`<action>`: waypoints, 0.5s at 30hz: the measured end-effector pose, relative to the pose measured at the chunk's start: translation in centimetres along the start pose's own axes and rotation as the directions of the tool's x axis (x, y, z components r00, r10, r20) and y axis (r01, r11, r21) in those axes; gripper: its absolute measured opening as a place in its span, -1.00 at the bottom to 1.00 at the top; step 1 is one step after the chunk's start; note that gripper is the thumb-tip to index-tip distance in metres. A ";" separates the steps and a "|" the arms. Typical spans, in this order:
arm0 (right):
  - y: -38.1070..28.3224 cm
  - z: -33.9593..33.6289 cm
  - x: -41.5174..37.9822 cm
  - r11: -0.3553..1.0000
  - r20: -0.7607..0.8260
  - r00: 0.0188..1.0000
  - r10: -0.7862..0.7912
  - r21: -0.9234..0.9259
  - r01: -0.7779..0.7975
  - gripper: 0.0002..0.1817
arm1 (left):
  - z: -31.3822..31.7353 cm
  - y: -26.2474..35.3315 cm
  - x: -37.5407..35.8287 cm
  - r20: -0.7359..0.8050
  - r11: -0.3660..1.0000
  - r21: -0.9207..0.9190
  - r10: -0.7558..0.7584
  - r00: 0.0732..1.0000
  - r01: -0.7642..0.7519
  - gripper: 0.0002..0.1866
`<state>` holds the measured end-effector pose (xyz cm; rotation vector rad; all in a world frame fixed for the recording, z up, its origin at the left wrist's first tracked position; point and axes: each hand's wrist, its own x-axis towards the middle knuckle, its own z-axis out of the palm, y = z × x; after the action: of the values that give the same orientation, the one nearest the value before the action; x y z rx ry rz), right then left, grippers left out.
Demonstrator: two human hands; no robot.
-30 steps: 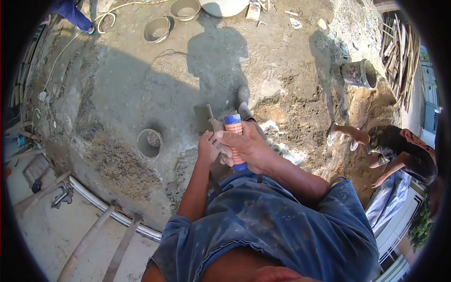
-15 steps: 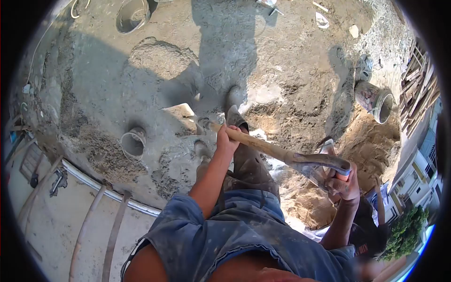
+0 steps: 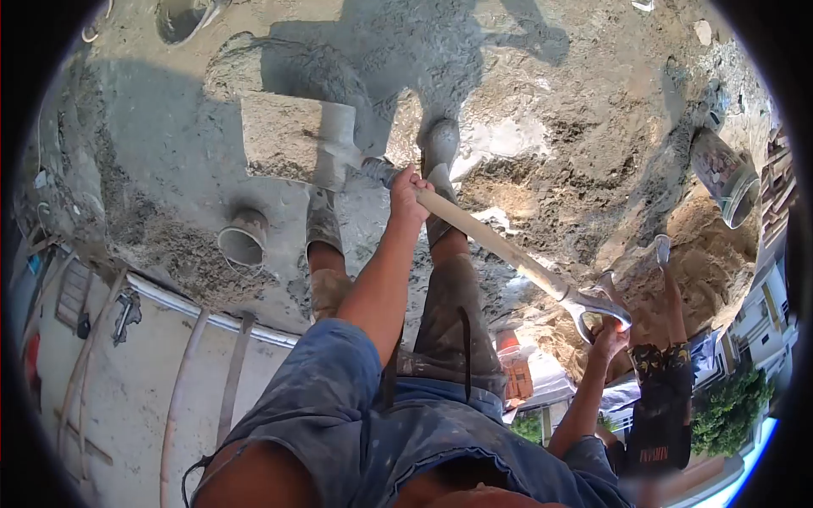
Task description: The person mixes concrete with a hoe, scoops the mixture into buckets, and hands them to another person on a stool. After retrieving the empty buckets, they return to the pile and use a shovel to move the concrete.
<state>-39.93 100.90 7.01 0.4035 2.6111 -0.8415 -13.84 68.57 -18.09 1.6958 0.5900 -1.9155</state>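
Shovel [image 3: 474, 229] shaft between grips: left grip [image 3: 408, 193] near blade [image 3: 292, 140], right grip [image 3: 608, 332] on handle end; pipe [image 3: 242, 242] left of left grip.

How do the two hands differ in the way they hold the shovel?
The left hand grips the wooden shaft low down, close to the blade; the right hand holds the metal D-grip at the top end. The left arm reaches forward over the wet concrete, while the right hand sits back beside the hip. Both are closed on the same shovel, whose blade carries a load of wet mix.
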 end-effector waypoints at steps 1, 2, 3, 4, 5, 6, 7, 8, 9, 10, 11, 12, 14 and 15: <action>3.8 -5.0 0.5 0.999 -0.062 0.998 -0.020 -0.039 0.018 -0.91 | -0.5 -3.9 1.4 -0.010 0.991 0.030 -0.128 0.992 0.128 -0.75; 4.5 -8.8 -0.5 0.999 -0.240 0.971 0.010 -0.032 -0.018 -0.91 | 0.9 -7.6 0.1 -0.011 0.977 0.085 -0.193 0.981 0.193 -0.74; 3.9 -11.2 -2.1 0.990 -0.472 0.873 -0.122 -0.125 0.071 -0.89 | 1.3 -11.5 -0.1 -0.054 0.940 0.094 -0.323 0.945 0.327 -0.73; 1.7 -15.6 -4.3 0.941 -0.464 0.867 0.185 -0.171 -0.292 -0.87 | 1.9 -14.9 -0.7 -0.020 0.898 0.140 -0.419 0.908 0.418 -0.72; 4.2 -21.0 -5.1 0.978 -0.503 0.864 -0.027 -0.191 -0.081 -0.88 | 2.3 -17.8 -1.3 -0.007 0.838 0.202 -0.516 0.856 0.507 -0.72; 3.4 -23.8 -6.3 0.981 -0.602 0.799 -0.010 -0.160 -0.108 -0.89 | 3.1 -20.3 -1.6 -0.072 0.774 0.276 -0.574 0.816 0.569 -0.73; 0.0 -22.2 -8.1 0.955 -0.650 0.760 -0.011 -0.231 -0.184 -0.88 | 3.6 -22.3 -1.4 -0.074 0.751 0.290 -0.601 0.796 0.593 -0.73; -2.9 -19.7 -10.1 0.918 -0.695 0.719 -0.017 -0.295 -0.263 -0.87 | 3.9 -23.4 -1.1 -0.077 0.727 0.303 -0.626 0.776 0.616 -0.73; -2.4 -19.4 -9.6 0.914 -0.691 0.723 -0.018 -0.304 -0.269 -0.87 | 4.3 -23.6 -0.5 -0.075 0.734 0.298 -0.619 0.781 0.610 -0.73; -1.7 -19.5 -8.8 0.913 -0.695 0.719 -0.012 -0.300 -0.275 -0.87 | 4.4 -23.3 0.3 -0.070 0.740 0.298 -0.613 0.787 0.603 -0.72; -1.5 -18.6 -8.7 0.914 -0.700 0.714 -0.007 -0.295 -0.280 -0.87 | 4.0 -22.3 1.1 -0.061 0.729 0.321 -0.621 0.781 0.605 -0.75; -0.5 -16.6 -8.4 0.915 -0.649 0.761 -0.018 -0.317 -0.249 -0.86 | 3.4 -20.6 2.1 -0.086 0.780 0.287 -0.558 0.826 0.557 -0.75; 2.4 -10.5 -7.2 0.938 -0.435 0.897 -0.082 -0.338 -0.079 -0.87 | 1.8 -14.2 5.1 -0.092 0.868 0.212 -0.440 0.893 0.449 -0.77; 3.0 -6.4 -6.7 0.951 -0.409 0.911 0.049 -0.260 -0.168 -0.89 | 0.8 -9.6 7.1 -0.071 0.890 0.244 -0.380 0.922 0.386 -0.77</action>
<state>-34.45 106.04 13.17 0.6922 2.9892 -0.3513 -21.19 74.90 -25.17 1.8660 0.7619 -2.3388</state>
